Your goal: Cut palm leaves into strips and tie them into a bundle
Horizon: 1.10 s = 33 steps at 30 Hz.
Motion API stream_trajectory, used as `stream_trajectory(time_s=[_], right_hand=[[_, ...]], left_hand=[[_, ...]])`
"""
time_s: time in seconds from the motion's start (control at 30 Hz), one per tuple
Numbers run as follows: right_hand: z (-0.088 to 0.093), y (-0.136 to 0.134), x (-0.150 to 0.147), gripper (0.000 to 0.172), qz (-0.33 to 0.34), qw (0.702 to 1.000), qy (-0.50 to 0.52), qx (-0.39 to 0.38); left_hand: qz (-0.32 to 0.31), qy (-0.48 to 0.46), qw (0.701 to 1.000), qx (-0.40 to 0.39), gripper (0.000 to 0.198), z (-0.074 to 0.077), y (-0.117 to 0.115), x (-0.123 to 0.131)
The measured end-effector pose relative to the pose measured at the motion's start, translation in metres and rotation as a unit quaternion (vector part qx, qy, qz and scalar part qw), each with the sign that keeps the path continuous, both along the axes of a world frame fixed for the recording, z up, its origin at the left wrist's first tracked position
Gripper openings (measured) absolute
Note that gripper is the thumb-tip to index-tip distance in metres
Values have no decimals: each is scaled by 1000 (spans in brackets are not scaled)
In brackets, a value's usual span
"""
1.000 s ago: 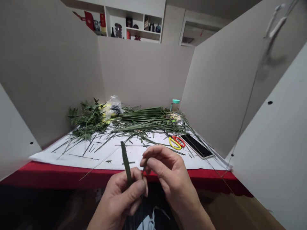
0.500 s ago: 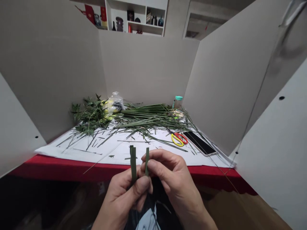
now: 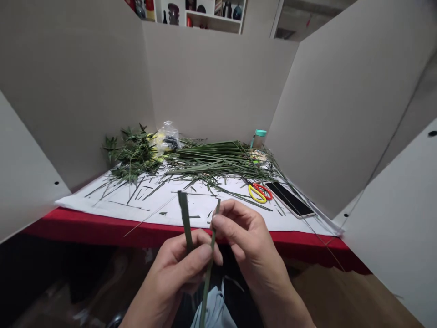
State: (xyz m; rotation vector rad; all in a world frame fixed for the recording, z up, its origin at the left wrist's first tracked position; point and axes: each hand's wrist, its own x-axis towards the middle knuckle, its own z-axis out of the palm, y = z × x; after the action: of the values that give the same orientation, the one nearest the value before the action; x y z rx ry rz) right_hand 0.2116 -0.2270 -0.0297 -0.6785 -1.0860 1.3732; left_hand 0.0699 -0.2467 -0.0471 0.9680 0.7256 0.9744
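Observation:
Green leaf strips are in both hands, in front of the table's near edge. My left hand [image 3: 189, 262] is closed, pinching a flat leaf strip [image 3: 185, 216] that stands up above its fingers. My right hand [image 3: 244, 234] is closed too, with thumb and forefinger on a narrower leaf strip [image 3: 205, 291]. This strip's tip pokes up above the right fingers, and its length hangs down past the left fingertips. Whether the left fingers also grip it I cannot tell. The lower ends of the left hand's strip are hidden behind that hand.
On the white cloth [image 3: 112, 207] lie a heap of long green leaves [image 3: 215, 152], leafy sprigs [image 3: 131, 157], a clear plastic bag [image 3: 169, 134], scissors [image 3: 258, 193] and a phone [image 3: 290, 199]. A teal-lidded bottle [image 3: 259, 138] stands at the back. Grey panels [image 3: 218, 82] enclose the table.
The right hand's strip has turned and now shows a long length hanging below the hands. The left strip leans further left. My view has tipped down slightly.

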Motion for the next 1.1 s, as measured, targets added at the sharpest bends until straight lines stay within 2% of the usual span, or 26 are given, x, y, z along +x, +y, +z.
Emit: stream_trajectory(time_s=[0.1, 0.2, 0.27, 0.37, 0.47, 0.63, 0.73, 0.87, 1.0, 1.1], right_hand=[[0, 2, 1, 16, -53, 997, -38, 29], [-2, 3, 3, 16, -54, 997, -46, 27], [-4, 4, 4, 15, -26, 999, -41, 20], [-9, 6, 6, 10, 52, 998, -27, 4], [-17, 14, 8, 5, 101, 995, -2, -17], [-34, 41, 17, 7, 44, 998, 14, -50], [-38, 61, 26, 7, 5, 997, 14, -70], [-21, 90, 42, 10, -34, 996, -62, -56], [8, 125, 62, 12, -102, 978, -180, -12], [18, 154, 76, 12, -132, 968, -211, -4]], left_hand=[[19, 7, 1000, -16, 27, -1, 0, -1], [21, -29, 998, -47, 24, 1, 0, -1], [29, -54, 996, -59, 22, 3, 0, 1], [49, -81, 993, -67, 19, 6, 4, 4], [63, -78, 992, -80, 21, 2, 12, 9], [57, -43, 990, -121, 23, -20, 41, 20], [22, -14, 992, -123, 22, -23, 64, 27], [0, 44, 992, -115, 23, -6, 98, 34], [2, -10, 995, -94, 28, 11, 138, 40], [20, -16, 995, -96, 24, 14, 162, 46]])
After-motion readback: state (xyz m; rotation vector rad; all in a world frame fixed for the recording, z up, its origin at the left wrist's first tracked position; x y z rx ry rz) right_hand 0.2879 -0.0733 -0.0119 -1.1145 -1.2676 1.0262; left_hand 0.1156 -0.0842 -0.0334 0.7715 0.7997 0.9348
